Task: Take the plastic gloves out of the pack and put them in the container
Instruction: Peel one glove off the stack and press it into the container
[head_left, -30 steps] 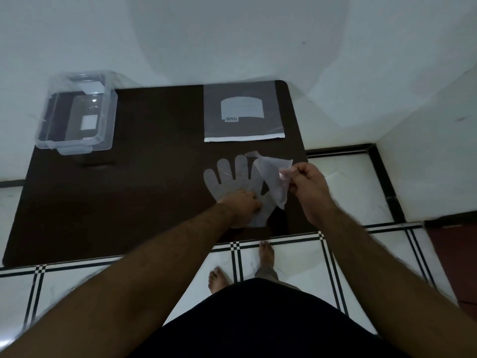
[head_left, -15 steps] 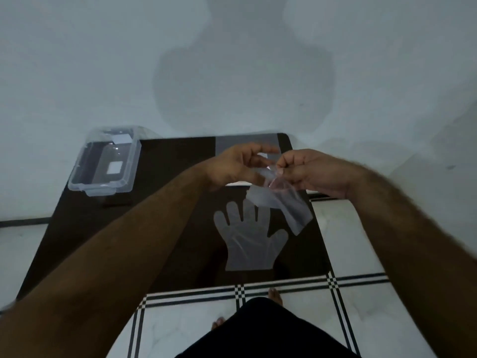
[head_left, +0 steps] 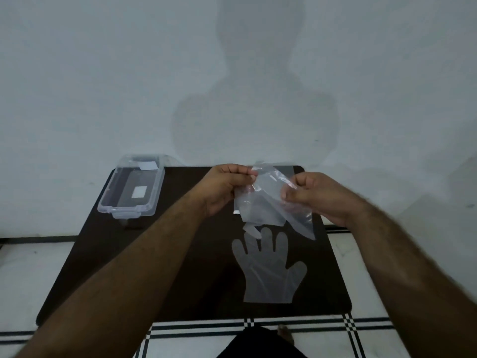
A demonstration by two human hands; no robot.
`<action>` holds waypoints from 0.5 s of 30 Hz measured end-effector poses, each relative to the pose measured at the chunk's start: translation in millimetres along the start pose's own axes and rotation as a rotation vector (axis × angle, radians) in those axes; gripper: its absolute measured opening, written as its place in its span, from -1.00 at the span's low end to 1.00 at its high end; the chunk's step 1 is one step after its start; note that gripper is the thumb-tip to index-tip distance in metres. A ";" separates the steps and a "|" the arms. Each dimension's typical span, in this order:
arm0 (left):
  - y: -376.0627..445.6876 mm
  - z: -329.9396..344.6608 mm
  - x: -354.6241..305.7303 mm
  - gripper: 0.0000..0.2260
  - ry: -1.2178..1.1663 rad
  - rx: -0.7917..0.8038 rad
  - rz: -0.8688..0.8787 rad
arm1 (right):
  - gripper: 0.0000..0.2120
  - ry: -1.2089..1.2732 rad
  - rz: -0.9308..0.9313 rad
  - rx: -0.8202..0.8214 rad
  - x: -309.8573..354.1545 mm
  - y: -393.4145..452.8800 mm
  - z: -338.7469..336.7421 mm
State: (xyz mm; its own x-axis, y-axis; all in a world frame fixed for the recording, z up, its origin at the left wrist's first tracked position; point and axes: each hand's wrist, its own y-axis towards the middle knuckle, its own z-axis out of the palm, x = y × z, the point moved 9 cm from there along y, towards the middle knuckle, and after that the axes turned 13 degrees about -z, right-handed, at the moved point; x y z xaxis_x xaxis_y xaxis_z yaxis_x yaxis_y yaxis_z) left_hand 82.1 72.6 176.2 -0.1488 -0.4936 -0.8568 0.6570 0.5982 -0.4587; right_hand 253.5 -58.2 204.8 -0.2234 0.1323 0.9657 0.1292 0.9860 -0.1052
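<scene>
A crumpled clear plastic glove (head_left: 268, 202) hangs in the air above the dark table (head_left: 108, 267). My left hand (head_left: 224, 189) pinches its upper left edge and my right hand (head_left: 315, 197) grips its right side. A second clear glove (head_left: 268, 272) lies flat on the table below, fingers pointing away from me. The clear plastic container (head_left: 131, 187) stands open at the table's far left corner. The glove pack at the far edge is almost wholly hidden behind my hands and the held glove.
A white wall rises just behind the table, with my shadow on it. White floor tiles with black lines (head_left: 247, 326) run along the table's near edge and right side. My dark clothing (head_left: 258, 344) shows at the bottom.
My left hand left the flat glove on the table and rose to join my right hand on the lifted glove. Both hands have pulled the glove wider apart. The camera tilted upward.
</scene>
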 end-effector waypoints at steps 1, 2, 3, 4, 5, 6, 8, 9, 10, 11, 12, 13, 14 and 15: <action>1.5 -8.5 2.6 -0.88 -0.013 -0.016 -0.010 | -0.88 -0.020 -0.003 -0.034 -2.4 5.3 0.4; 2.1 -16.0 4.7 -0.89 -0.026 -0.032 -0.021 | -0.92 -0.030 -0.004 -0.066 -3.0 10.7 1.5; 2.7 -24.3 7.5 -0.92 -0.029 -0.045 -0.038 | -0.93 -0.033 -0.003 -0.092 -2.0 16.4 3.6; 3.1 -32.4 10.6 -0.94 -0.028 -0.051 -0.059 | -0.92 -0.033 -0.005 -0.110 -0.3 23.2 6.0; 3.8 -40.2 12.7 -0.87 -0.018 -0.049 -0.070 | -0.91 -0.039 -0.012 -0.117 1.6 30.9 9.2; 5.1 -47.9 14.0 -0.77 0.003 -0.038 -0.080 | -0.91 -0.053 -0.025 -0.108 4.8 39.7 13.9; 6.6 -63.9 13.3 -0.69 0.072 -0.048 -0.079 | -0.92 -0.091 -0.049 -0.055 9.8 60.1 25.5; 7.4 -73.6 10.9 -0.73 0.097 -0.077 -0.065 | -0.92 -0.120 -0.054 -0.018 12.8 71.7 31.0; 7.6 -84.6 8.2 -0.78 0.101 -0.116 -0.052 | -0.90 -0.152 -0.054 0.024 16.0 83.8 36.1; 6.4 -96.3 5.7 -0.84 0.085 -0.157 -0.039 | -0.88 -0.178 -0.051 0.062 19.5 96.0 40.7; 5.2 -109.3 3.7 -0.88 0.065 -0.193 -0.029 | -0.87 -0.195 -0.052 0.095 23.3 108.3 44.7; 5.1 -123.3 2.5 -0.91 0.053 -0.224 -0.022 | -0.88 -0.206 -0.058 0.122 27.3 120.6 48.3; 4.2 -138.6 1.1 -0.91 0.058 -0.254 -0.018 | -0.90 -0.217 -0.066 0.142 31.0 133.5 52.4; 2.1 -153.6 -1.1 -0.92 0.072 -0.279 -0.014 | -0.91 -0.228 -0.076 0.161 34.8 145.8 58.7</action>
State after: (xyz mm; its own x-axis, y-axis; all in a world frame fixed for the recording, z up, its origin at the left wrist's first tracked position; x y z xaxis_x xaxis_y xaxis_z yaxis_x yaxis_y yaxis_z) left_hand -30.0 171.4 140.0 -0.2152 -0.4625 -0.8601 0.4275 0.7473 -0.5088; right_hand 207.9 96.0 209.2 -0.4409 0.0584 0.8957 -0.0471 0.9950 -0.0881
